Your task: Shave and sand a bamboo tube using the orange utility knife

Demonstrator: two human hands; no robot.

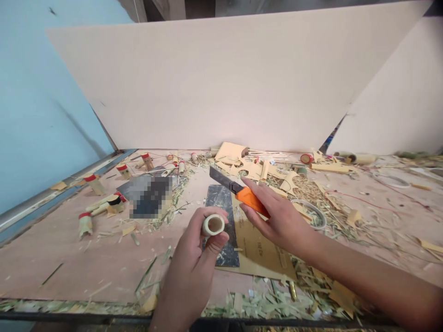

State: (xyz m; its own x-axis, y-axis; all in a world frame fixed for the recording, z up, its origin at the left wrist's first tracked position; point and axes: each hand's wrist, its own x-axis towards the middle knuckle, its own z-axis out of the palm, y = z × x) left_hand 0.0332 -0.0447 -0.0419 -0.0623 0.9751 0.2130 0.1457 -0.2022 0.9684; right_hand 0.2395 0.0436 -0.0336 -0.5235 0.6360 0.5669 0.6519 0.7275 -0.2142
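My left hand (195, 265) is wrapped round a short bamboo tube (207, 226), its hollow end facing up toward me. In my right hand (282, 219) is a utility knife (251, 199) with an orange handle, gripped from above. Its blade (219, 179) is out and points up to the left, apart from the tube. Below both hands lie a dark flat board (226, 249) and a brown cardboard sheet (261, 251). Part of the knife handle is hidden by my fingers.
Bamboo pieces with red tops (93, 183) stand at the left. Cut yellow card scraps (249, 168) and thin sticks (270, 154) lie at the back. A white ring (320, 214) rests at the right among shavings (242, 299). A pale upright panel (221, 83) closes off the back.
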